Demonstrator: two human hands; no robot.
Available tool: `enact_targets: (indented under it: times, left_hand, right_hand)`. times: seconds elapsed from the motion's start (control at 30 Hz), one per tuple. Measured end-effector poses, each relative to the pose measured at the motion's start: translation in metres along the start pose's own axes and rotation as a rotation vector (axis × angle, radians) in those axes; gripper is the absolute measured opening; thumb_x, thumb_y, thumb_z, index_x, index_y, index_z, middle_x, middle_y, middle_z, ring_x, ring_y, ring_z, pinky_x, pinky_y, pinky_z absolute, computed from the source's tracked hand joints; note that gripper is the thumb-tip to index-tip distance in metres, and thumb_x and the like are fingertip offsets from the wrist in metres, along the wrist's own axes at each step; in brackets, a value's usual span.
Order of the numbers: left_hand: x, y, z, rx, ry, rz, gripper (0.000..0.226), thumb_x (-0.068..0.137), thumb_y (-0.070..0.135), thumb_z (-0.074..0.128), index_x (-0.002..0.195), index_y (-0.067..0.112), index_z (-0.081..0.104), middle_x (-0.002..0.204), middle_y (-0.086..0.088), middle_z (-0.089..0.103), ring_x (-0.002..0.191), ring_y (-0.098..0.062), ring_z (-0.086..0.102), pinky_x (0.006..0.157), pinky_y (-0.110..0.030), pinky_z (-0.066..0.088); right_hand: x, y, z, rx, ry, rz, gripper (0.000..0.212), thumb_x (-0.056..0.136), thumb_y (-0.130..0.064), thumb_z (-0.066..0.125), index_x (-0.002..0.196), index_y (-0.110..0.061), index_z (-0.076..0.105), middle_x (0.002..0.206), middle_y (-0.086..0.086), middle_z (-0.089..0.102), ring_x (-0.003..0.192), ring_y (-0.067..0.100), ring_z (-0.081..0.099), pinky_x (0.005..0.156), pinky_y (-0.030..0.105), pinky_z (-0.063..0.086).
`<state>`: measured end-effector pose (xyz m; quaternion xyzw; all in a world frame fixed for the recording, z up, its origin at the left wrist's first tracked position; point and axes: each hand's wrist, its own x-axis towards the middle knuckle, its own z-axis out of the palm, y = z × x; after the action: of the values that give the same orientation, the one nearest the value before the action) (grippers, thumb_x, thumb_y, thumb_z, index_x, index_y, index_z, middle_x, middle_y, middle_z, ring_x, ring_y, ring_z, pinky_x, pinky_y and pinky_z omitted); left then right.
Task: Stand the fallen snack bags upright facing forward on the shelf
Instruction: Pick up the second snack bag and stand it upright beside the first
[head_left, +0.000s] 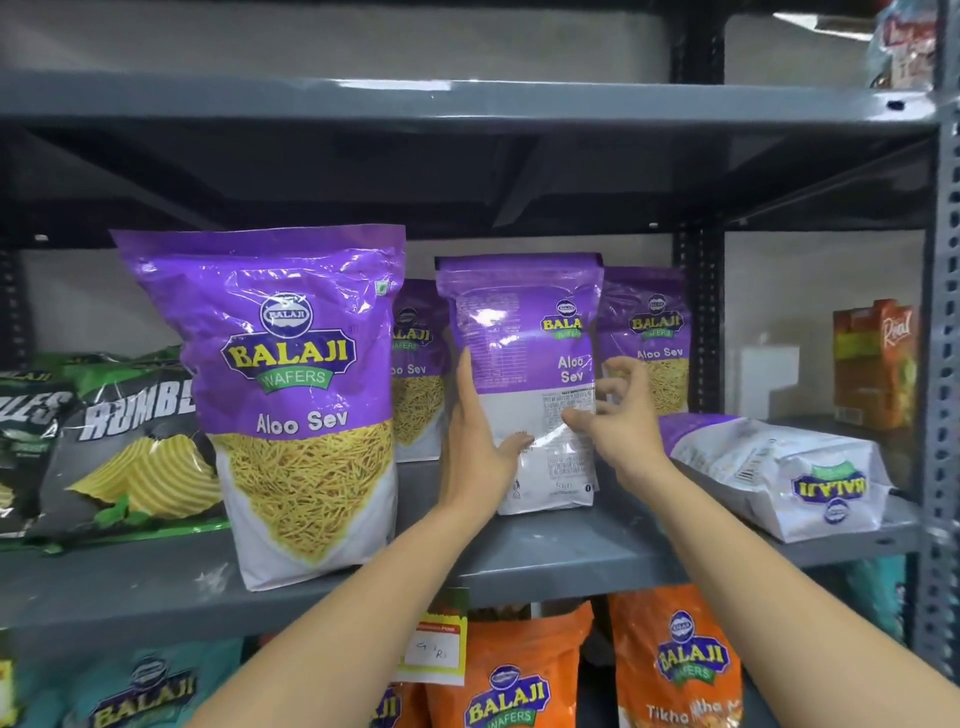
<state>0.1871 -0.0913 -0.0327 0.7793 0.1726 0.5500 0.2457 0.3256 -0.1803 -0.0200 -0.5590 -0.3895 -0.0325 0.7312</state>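
A purple Aloo Sev bag (524, 332) stands upright in the middle of the grey shelf (571, 545), its back panel turned toward me. My left hand (475, 441) grips its left edge. My right hand (618, 410) touches its right edge with the thumb, fingers spread and curled. A large Aloo Sev bag (291, 395) stands front-facing at the left. Two more purple bags stand behind, one (418, 374) left of the held bag and one (649, 338) right of it. Another purple and white bag (779, 467) lies fallen on its side at the right.
Black and green Rumbles chip bags (130, 441) lean at the far left. Orange juice cartons (875, 364) stand at the back right. Orange bags (670, 660) and teal bags (140, 686) fill the shelf below, beside a yellow price tag (434, 649). A perforated upright post (943, 364) borders the right.
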Motion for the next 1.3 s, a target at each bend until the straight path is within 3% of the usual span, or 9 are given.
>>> enact_targets:
  times: [0.17, 0.33, 0.5, 0.63, 0.83, 0.93, 1.03, 1.13, 1.3]
  left_hand:
    - [-0.006, -0.001, 0.003, -0.006, -0.010, -0.019, 0.114, 0.074, 0.015, 0.077, 0.147, 0.043, -0.006, 0.157, -0.001, 0.029, 0.141, -0.022, 0.036, 0.110, -0.048, 0.038]
    - [-0.023, 0.006, 0.002, 0.179, 0.010, -0.027, 0.087, 0.079, 0.030, 0.071, 0.149, 0.021, 0.019, 0.154, -0.011, 0.019, 0.139, -0.031, 0.032, 0.110, -0.042, 0.034]
    - [-0.034, 0.022, 0.004, 0.407, 0.167, 0.106, 0.025, 0.080, 0.035, 0.063, 0.103, 0.024, 0.059, 0.117, -0.002, 0.050, 0.112, -0.027, 0.050, 0.091, -0.042, 0.044]
    - [-0.035, 0.023, 0.019, 0.275, -0.116, -0.085, 0.044, 0.077, 0.042, 0.067, 0.110, 0.019, 0.048, 0.118, -0.004, 0.043, 0.118, -0.027, 0.043, 0.095, -0.036, 0.042]
    - [-0.029, 0.011, 0.021, 0.099, -0.173, -0.202, 0.081, 0.053, 0.054, 0.083, 0.108, 0.021, 0.033, 0.119, 0.001, 0.032, 0.115, -0.016, 0.030, 0.098, -0.027, 0.034]
    - [-0.023, 0.005, 0.016, -0.049, -0.260, -0.255, 0.087, 0.053, 0.049, 0.087, 0.110, 0.022, 0.027, 0.118, 0.005, 0.034, 0.107, -0.009, 0.040, 0.088, -0.019, 0.035]
    - [-0.015, 0.000, 0.011, -0.193, -0.238, -0.299, 0.069, 0.069, 0.047, 0.079, 0.113, 0.020, 0.034, 0.109, 0.009, 0.047, 0.089, 0.003, 0.051, 0.068, -0.006, 0.038]
    - [-0.010, -0.009, 0.005, -0.305, -0.251, -0.336, 0.044, 0.084, 0.042, 0.067, 0.115, 0.020, 0.044, 0.108, 0.006, 0.056, 0.090, -0.002, 0.056, 0.083, -0.019, 0.046]
    - [0.002, -0.024, -0.007, -0.450, -0.394, -0.431, 0.004, 0.095, 0.033, 0.053, 0.096, 0.030, 0.056, 0.105, 0.011, 0.064, 0.098, -0.007, 0.059, 0.083, -0.021, 0.045]
  right_hand:
    - [-0.004, 0.004, 0.003, -0.015, 0.018, -0.033, 0.064, 0.073, 0.000, 0.078, 0.118, -0.023, 0.038, 0.101, 0.008, 0.061, 0.083, 0.020, 0.066, 0.074, 0.037, 0.057]
    - [0.008, 0.000, -0.002, 0.311, -0.052, 0.245, 0.047, 0.092, -0.062, 0.043, 0.112, -0.023, 0.059, 0.070, -0.013, 0.067, 0.057, -0.002, 0.060, 0.058, 0.025, 0.042]
    - [0.022, 0.008, -0.002, 0.554, -0.123, 0.589, 0.036, 0.104, -0.022, 0.032, 0.084, -0.013, 0.060, 0.050, -0.003, 0.065, 0.042, 0.010, 0.054, 0.043, 0.020, 0.041]
    - [0.023, 0.009, -0.004, 0.378, -0.310, 0.520, 0.031, 0.089, 0.007, 0.038, 0.093, -0.006, 0.066, 0.069, 0.005, 0.073, 0.057, 0.016, 0.064, 0.053, 0.022, 0.049]
    - [0.025, 0.012, -0.020, 0.329, -0.458, 0.508, 0.037, 0.088, 0.006, 0.049, 0.114, -0.018, 0.060, 0.057, -0.006, 0.062, 0.046, 0.003, 0.051, 0.053, 0.022, 0.046]
    - [0.025, 0.007, -0.022, 0.271, -0.544, 0.558, 0.054, 0.078, 0.000, 0.069, 0.126, -0.022, 0.059, 0.078, 0.000, 0.067, 0.066, 0.011, 0.060, 0.068, 0.028, 0.051]
    - [0.024, -0.001, -0.016, 0.140, -0.531, 0.553, 0.063, 0.067, -0.007, 0.082, 0.121, -0.026, 0.058, 0.065, -0.004, 0.067, 0.044, 0.005, 0.053, 0.048, 0.021, 0.045]
    - [0.025, -0.002, -0.019, 0.118, -0.521, 0.525, 0.061, 0.051, -0.034, 0.090, 0.104, -0.028, 0.061, 0.062, -0.009, 0.067, 0.039, 0.002, 0.048, 0.043, 0.018, 0.037]
    - [0.030, 0.012, -0.026, 0.438, -0.430, 0.483, 0.015, 0.081, -0.046, 0.070, 0.083, -0.031, 0.069, 0.071, -0.007, 0.064, 0.057, 0.009, 0.056, 0.057, 0.023, 0.043]
